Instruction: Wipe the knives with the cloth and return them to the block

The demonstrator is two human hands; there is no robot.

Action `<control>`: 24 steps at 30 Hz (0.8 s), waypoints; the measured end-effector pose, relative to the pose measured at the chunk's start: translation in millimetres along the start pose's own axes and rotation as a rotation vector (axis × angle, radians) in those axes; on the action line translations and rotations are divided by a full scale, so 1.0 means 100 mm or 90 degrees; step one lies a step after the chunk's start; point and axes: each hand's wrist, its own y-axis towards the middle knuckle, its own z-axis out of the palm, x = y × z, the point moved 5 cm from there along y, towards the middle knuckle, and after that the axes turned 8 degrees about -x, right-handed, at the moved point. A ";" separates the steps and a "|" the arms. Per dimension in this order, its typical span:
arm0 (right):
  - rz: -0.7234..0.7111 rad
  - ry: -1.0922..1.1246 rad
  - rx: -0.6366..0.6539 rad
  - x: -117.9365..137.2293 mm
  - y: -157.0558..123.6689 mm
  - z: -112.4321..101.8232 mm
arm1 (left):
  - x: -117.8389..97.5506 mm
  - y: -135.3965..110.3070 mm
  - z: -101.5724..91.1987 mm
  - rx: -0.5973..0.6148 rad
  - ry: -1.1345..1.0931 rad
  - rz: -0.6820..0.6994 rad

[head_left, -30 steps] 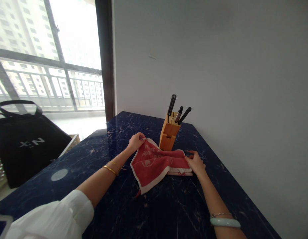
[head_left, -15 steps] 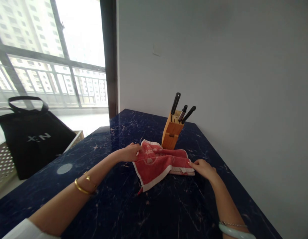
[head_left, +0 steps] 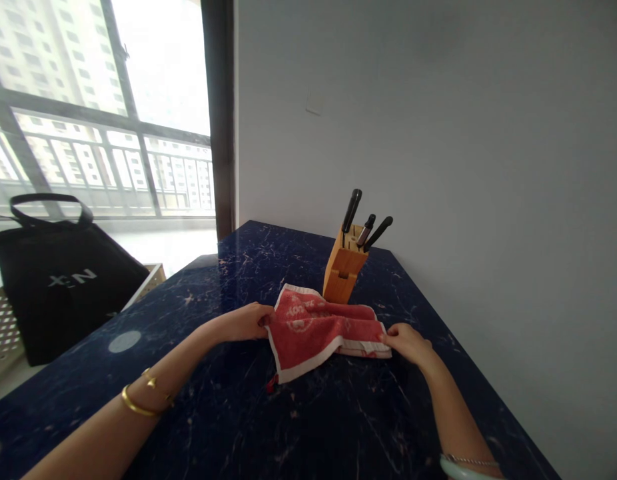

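Observation:
A red towel with a white border lies partly folded on the dark blue marble table. My left hand pinches the towel's left edge, fingers closed on the cloth. My right hand grips the towel's right corner against the tabletop. Both hands rest low on the table, one at each end of the towel. A loose corner of the towel points toward me between my arms.
A wooden knife block with three black-handled knives stands just behind the towel, near the grey wall. A black tote bag sits on a perforated surface off the table's left edge. A large window fills the left background.
My left hand has lowered the towel's raised far-left corner to the table and drawn back along its left edge. My right hand slid slightly toward me on the right corner. The towel lies flatter.

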 end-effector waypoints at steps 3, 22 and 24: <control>0.000 0.002 0.003 -0.02 -0.01 -0.03 | 0.00 -0.01 0.02 0.078 -0.034 0.026; -0.018 -0.042 0.080 -0.09 -0.11 -0.01 | 0.00 -0.07 0.05 0.120 0.011 -0.022; -0.019 -0.048 0.078 -0.08 -0.11 -0.01 | -0.05 -0.10 0.04 0.061 0.097 0.014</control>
